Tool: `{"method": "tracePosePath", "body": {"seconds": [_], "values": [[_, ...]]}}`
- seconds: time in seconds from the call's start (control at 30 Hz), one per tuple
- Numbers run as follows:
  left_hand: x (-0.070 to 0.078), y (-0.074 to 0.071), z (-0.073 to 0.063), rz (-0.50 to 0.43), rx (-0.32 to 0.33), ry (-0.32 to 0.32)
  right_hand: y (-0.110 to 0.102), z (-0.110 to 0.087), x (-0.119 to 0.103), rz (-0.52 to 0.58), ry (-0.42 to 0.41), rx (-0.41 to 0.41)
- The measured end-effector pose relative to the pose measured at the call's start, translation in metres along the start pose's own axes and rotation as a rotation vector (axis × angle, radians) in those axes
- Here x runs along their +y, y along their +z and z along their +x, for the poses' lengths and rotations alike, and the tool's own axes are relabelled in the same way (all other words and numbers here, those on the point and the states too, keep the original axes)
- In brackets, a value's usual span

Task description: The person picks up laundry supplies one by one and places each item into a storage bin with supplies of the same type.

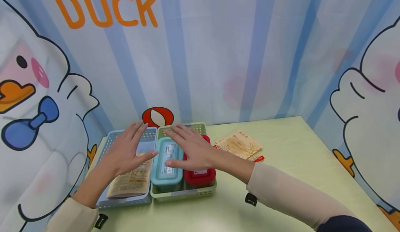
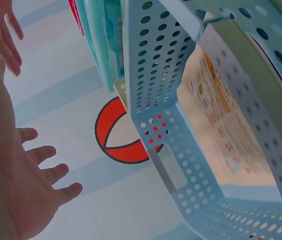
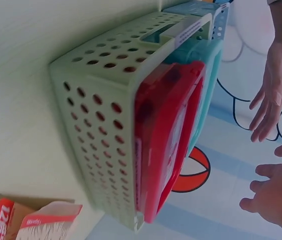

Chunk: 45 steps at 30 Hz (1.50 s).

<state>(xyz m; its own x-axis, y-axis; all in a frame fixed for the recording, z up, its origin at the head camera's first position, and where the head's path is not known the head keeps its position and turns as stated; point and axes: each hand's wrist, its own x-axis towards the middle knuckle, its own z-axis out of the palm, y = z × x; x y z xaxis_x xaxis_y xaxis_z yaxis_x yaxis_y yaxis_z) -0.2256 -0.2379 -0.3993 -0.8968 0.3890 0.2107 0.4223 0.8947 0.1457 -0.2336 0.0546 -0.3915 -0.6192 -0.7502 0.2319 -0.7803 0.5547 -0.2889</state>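
Both arms reach forward, palms angled down and thumbs pointing toward each other. The left hand [image 1: 126, 155] hovers above the blue basket [image 1: 137, 200], fingers extended and thumb spread; it is released and grasps nothing. The right hand [image 1: 198, 152] hovers above the green basket [image 1: 200, 192], likewise released, its fingers stretched out. Both wrist views show a gap between the hands and the baskets.

The baskets look like plastic, with rows of round holes in their walls, and stand side by side. In the blue one lies a flat, tan printed packet [image 1: 134, 181]. The green one holds two rounded rectangular boxes next to each other: a teal box [image 1: 167, 180] with a label on its lid, and a glossy red box [image 1: 200, 178] on the right.

The right hand hides part of both boxes from the head camera; the left hand covers part of the blue basket. To the right, tan packets [image 1: 240, 143] with red edges overlap on the pale green surface [image 1: 281, 155]. Behind hangs a striped cloth [image 1: 212, 51] with cartoon ducks.
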Motion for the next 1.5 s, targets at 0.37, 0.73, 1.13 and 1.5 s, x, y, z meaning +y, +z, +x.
{"method": "tracePosePath", "body": {"seconds": [0.37,0.73,1.13,1.5], "values": [[0.001,0.018,0.016,-0.055,-0.056,-0.025,0.0,-0.02,0.021,-0.18,-0.002,0.002],[0.02,0.028,0.021,-0.054,-0.032,0.015,-0.006,-0.04,0.037,-0.149,0.029,0.023],[0.045,0.026,0.036,-0.059,-0.014,-0.021,-0.019,-0.067,0.055,0.012,0.056,0.126],[0.083,0.035,0.064,-0.134,0.049,-0.035,-0.038,-0.085,0.075,0.283,0.243,0.244]]}}
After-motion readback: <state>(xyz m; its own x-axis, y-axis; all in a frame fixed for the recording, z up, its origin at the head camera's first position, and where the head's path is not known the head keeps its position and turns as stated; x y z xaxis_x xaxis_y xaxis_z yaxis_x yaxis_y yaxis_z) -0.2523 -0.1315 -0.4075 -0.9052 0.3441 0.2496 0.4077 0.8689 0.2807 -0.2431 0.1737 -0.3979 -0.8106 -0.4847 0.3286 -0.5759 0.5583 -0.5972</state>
